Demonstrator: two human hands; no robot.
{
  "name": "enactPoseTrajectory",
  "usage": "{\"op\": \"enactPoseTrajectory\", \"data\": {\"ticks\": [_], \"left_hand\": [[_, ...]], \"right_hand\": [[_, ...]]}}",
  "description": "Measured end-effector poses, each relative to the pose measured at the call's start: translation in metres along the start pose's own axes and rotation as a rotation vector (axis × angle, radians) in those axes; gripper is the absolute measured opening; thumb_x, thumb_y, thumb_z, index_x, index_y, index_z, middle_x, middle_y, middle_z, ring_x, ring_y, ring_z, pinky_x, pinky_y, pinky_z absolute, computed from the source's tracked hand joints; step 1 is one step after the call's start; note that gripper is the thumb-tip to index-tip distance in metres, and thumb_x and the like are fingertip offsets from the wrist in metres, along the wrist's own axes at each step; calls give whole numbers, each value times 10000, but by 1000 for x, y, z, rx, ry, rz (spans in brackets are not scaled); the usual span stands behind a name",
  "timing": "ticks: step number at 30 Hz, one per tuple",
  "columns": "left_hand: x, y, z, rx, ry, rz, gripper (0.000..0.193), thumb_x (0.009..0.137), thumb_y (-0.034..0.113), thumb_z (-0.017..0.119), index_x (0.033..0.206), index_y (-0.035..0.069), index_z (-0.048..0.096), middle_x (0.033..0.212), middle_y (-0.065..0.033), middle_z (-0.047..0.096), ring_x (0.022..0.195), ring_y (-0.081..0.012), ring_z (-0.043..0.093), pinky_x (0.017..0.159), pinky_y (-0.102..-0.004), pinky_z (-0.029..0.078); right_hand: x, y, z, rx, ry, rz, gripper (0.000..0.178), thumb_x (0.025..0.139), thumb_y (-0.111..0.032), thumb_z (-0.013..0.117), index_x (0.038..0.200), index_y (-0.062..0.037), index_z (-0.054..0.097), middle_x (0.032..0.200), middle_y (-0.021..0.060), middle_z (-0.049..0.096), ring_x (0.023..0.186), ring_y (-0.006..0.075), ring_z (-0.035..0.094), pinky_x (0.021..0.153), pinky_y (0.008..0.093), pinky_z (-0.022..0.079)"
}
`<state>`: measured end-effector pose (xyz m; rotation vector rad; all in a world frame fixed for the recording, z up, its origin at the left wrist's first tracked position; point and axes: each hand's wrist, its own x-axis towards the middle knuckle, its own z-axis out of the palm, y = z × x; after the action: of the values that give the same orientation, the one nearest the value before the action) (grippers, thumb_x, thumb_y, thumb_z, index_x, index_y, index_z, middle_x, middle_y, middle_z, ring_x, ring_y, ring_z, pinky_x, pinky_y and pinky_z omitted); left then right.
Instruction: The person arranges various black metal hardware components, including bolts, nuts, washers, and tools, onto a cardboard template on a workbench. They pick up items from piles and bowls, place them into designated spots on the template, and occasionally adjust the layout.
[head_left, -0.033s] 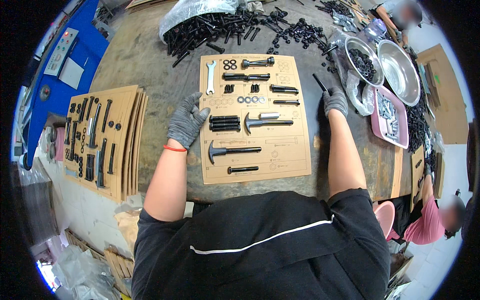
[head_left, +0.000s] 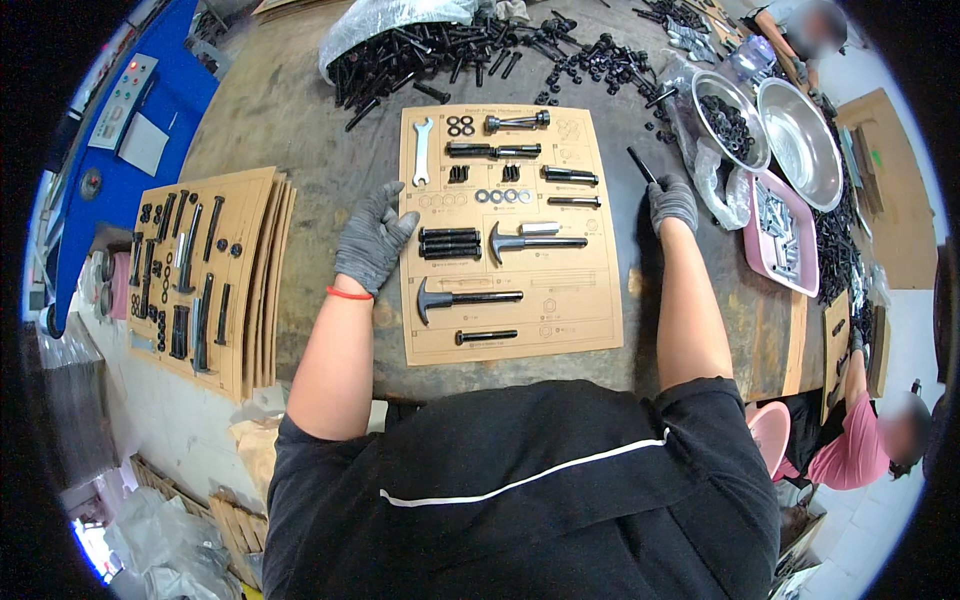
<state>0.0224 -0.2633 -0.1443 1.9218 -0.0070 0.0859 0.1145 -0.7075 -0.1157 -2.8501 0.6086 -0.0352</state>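
Note:
A printed cardboard sheet [head_left: 590,330] lies before me, with hardware laid out on it. It bears a silver open-end wrench [head_left: 421,150], two T-shaped black pieces [head_left: 470,299], black bolts [head_left: 450,243] and a row of washers [head_left: 502,196]. My left hand [head_left: 372,238], in a grey glove, rests at the sheet's left edge, thumb and fingers apart. To the right of the sheet, my gloved right hand [head_left: 673,205] is closed around a slim black bolt [head_left: 640,163] that points away from me. Its grip hides the bolt's near end.
Loose black bolts [head_left: 400,60] spill from a plastic bag at the back. Metal bowls [head_left: 800,140], one holding black nuts, and a pink tray [head_left: 782,235] of silver parts stand right. Filled cardboard sheets [head_left: 205,280] lean at left. Two people work at the right.

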Motion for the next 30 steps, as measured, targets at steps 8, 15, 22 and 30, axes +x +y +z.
{"op": "enactPoseTrajectory", "data": {"ticks": [8,15,22,30], "left_hand": [[0,8,1,57,1,-25,415,816,156,702,1187,42,556,720,18,471,667,-83,437,661,-223,431],[1,12,3,14,-15,-80,401,821,150,696,1177,25,559,752,18,497,678,-74,435,667,-213,429],[-1,12,3,48,15,-69,406,823,164,694,1179,17,564,763,18,512,678,-71,431,667,-205,427],[0,9,8,59,84,0,415,821,191,681,1189,39,567,744,26,500,679,-79,435,672,-218,420]], "right_hand": [[-129,-3,-23,700,-271,-463,152,810,-92,662,955,-53,634,863,93,643,806,201,597,770,326,485],[-160,-2,-3,362,-184,-777,150,784,-136,664,917,-70,645,818,132,603,807,332,581,743,408,484],[-158,-2,-1,379,-176,-775,150,782,-136,664,920,-79,655,819,125,608,799,324,588,725,404,489],[-158,3,-3,433,-194,-758,245,792,-214,668,991,-74,642,867,138,622,841,308,609,754,386,503]]}}
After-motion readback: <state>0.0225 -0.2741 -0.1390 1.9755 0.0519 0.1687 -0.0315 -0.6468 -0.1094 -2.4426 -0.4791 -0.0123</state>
